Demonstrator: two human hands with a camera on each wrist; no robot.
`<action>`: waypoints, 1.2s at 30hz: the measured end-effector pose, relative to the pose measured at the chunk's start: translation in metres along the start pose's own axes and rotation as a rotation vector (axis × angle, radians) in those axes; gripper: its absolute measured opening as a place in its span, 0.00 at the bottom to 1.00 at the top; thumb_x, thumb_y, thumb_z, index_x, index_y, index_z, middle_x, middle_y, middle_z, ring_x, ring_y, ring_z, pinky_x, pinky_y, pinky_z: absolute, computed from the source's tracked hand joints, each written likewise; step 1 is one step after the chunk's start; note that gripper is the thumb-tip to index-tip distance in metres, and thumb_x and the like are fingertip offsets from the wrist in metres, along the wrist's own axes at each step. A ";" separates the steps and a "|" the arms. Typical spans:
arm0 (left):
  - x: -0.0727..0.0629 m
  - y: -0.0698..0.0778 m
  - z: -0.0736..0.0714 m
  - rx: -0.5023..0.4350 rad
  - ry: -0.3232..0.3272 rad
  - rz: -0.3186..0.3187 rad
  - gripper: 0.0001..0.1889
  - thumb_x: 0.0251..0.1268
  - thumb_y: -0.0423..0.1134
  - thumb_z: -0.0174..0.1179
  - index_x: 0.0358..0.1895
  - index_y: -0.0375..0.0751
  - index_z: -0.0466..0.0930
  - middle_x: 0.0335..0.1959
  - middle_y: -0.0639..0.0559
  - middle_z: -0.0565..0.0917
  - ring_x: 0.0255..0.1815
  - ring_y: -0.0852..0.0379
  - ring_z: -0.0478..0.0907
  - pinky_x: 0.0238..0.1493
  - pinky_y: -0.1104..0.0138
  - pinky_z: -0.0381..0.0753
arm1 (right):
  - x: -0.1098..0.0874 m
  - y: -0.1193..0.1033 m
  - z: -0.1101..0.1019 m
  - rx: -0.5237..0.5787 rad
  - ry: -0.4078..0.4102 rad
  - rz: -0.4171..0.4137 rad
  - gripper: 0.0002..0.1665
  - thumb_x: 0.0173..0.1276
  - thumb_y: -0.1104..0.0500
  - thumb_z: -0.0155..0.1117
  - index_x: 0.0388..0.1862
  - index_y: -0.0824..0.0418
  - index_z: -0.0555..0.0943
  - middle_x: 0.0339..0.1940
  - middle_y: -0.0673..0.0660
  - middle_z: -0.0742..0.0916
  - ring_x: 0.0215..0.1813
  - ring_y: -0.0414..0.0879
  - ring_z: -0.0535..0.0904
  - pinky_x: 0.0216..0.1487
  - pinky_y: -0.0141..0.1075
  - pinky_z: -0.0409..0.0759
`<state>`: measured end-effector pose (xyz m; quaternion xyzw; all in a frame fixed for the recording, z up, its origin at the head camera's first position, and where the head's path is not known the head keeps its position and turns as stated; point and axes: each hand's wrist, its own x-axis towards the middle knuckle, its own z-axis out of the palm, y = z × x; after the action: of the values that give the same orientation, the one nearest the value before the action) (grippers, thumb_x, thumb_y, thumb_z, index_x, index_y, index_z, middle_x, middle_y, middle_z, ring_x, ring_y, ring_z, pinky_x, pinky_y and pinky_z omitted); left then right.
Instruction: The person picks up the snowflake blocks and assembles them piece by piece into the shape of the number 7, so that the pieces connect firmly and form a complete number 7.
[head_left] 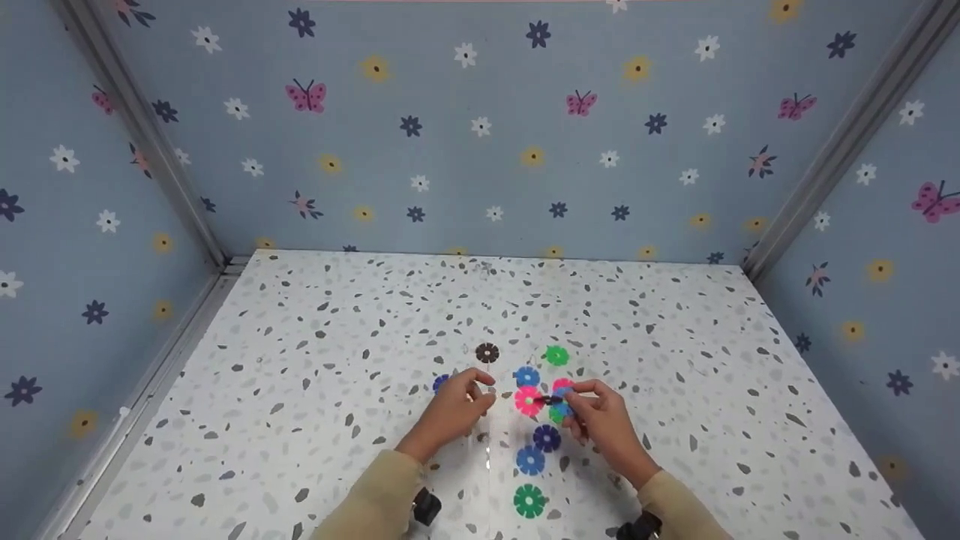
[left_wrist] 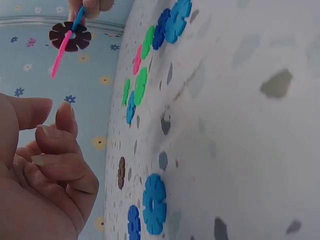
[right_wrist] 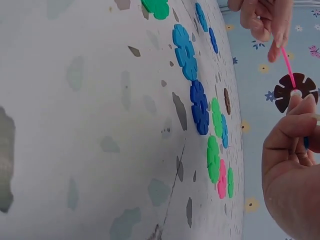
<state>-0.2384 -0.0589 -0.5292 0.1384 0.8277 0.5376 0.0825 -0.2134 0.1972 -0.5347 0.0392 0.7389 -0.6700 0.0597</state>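
My right hand (head_left: 604, 424) pinches a small joined piece of slotted flower-shaped plastic discs, held above the table. A pink disc (head_left: 528, 400) forms its left end, a dark brown disc (right_wrist: 296, 80) stands crosswise in the middle, and a blue disc (left_wrist: 78, 20) sits at the fingertips. To the left, my left hand (head_left: 454, 409) hovers with fingers loosely bent and nothing between them. The left wrist view shows a gap between its fingertips and the pink disc. Behind this hand a dark blue disc (head_left: 439, 383) is partly hidden.
Loose discs lie on the speckled table (head_left: 360, 322): a brown disc (head_left: 487, 353), a light green disc (head_left: 556, 355) and a blue disc (head_left: 526, 376) behind; a dark blue disc (head_left: 547, 438), another blue disc (head_left: 530, 460) and a green disc (head_left: 529, 501) nearer. Patterned walls surround it.
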 end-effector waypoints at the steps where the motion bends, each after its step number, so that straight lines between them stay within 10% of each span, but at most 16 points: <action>1: -0.001 -0.002 -0.003 0.042 0.001 0.005 0.13 0.70 0.37 0.57 0.53 0.35 0.77 0.27 0.50 0.76 0.19 0.60 0.69 0.23 0.67 0.71 | 0.000 -0.001 0.000 -0.001 0.003 0.001 0.15 0.76 0.56 0.58 0.51 0.66 0.72 0.23 0.61 0.84 0.18 0.44 0.71 0.20 0.33 0.70; 17: -0.019 -0.029 -0.027 0.507 0.044 -0.086 0.20 0.49 0.42 0.72 0.45 0.39 0.80 0.39 0.47 0.74 0.34 0.52 0.74 0.35 0.57 0.78 | 0.000 -0.001 0.002 0.049 0.008 0.034 0.14 0.77 0.58 0.57 0.51 0.66 0.71 0.22 0.61 0.83 0.18 0.44 0.71 0.20 0.33 0.70; 36: -0.021 -0.029 -0.023 0.395 0.033 -0.110 0.20 0.52 0.38 0.72 0.46 0.43 0.75 0.29 0.52 0.76 0.28 0.54 0.72 0.28 0.62 0.72 | -0.001 -0.001 0.002 0.075 -0.004 0.032 0.17 0.75 0.54 0.60 0.52 0.66 0.71 0.22 0.60 0.83 0.19 0.44 0.71 0.20 0.32 0.69</action>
<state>-0.2288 -0.0969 -0.5461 0.0975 0.9245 0.3619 0.0695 -0.2123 0.1951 -0.5341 0.0519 0.7125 -0.6962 0.0705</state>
